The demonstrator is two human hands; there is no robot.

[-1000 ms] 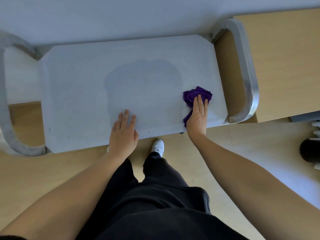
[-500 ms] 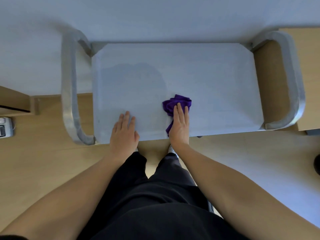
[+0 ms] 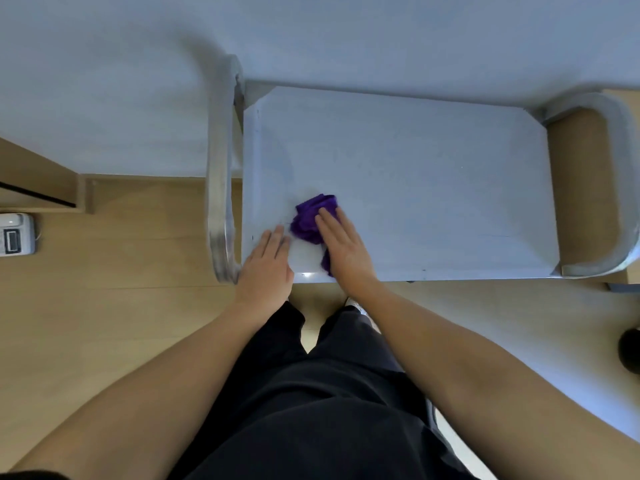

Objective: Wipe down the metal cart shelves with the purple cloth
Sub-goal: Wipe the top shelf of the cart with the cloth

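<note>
right hand (image 3: 341, 247): fingers straight and together, laid flat on the purple cloth (image 3: 311, 218) and pressing it down, with nothing curled round it. the cloth is bunched. most of it shows beyond the fingertips and to their left, and a tail trails under the palm toward the near edge.

left hand (image 3: 268, 265): flat, fingers straight, resting on the top shelf (image 3: 433, 185) just left of the cloth and holding nothing. whether it touches the cloth i cannot tell.

top shelf of the metal cart: pale and flat, its long stretch running off to the right of the right hand. one handle loop (image 3: 218, 188) stands just left of the left hand. the second handle loop (image 3: 620, 188) is well off to the right.

risks, as i judge them: the cloth is only pinned under a flat palm, so a quick stroke could leave it behind or push it over the near edge. the left hand covers the near corner, which may go unwiped. weight leaned on the near edge could shift the cart.

hidden or unclear: any lower shelves sit under the top one and are unseen, so the remaining work cannot be judged. wheels are not visible. the left loop is blurred and the right loop is clipped by the frame. a small grey device (image 3: 15, 233) far left of the left hand and a dark round object (image 3: 630, 351) far right are cut off and cannot be identified. wet or dry patches are hard to make out.
</note>
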